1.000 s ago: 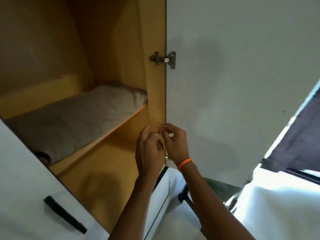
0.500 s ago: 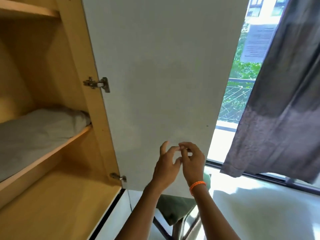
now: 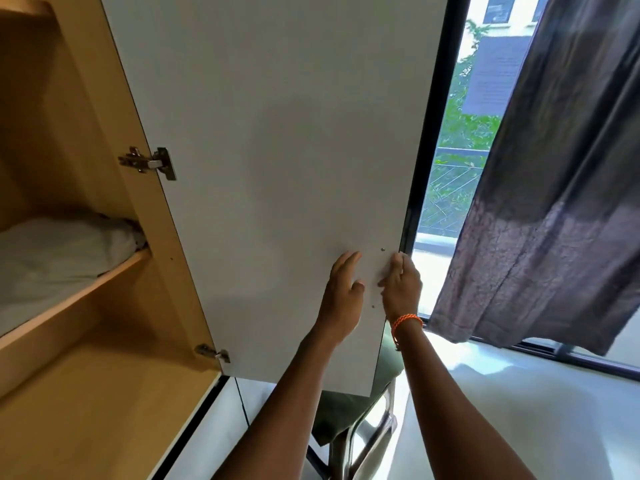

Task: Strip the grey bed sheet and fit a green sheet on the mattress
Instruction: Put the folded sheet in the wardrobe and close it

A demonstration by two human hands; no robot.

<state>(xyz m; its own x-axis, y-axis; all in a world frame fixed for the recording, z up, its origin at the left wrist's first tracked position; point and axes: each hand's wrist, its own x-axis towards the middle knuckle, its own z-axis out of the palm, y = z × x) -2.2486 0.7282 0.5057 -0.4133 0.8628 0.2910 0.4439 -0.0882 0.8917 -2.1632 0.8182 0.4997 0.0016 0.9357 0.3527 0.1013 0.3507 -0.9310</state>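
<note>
Folded grey bed sheet (image 3: 52, 258) on wardrobe shelf (image 3: 114, 271), far left of both hands. Left hand (image 3: 341, 299) w/ fingers straight, flat against inside of open wardrobe door (image 3: 277, 150), holding nothing. Right hand (image 3: 401, 289) just beside it, fingers curled round door's free edge. Curtain (image 3: 554, 185) to right.

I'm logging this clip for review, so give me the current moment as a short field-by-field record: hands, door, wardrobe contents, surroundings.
left hand: fingers straight, flat against the door's inner face
right hand: fingers curled round the door's free edge
white wardrobe door: swung open
wooden wardrobe shelf: carries folded grey bedding
right wrist: orange braided wristband
window side: dark grey curtain
below door: green cushioned chair
</note>
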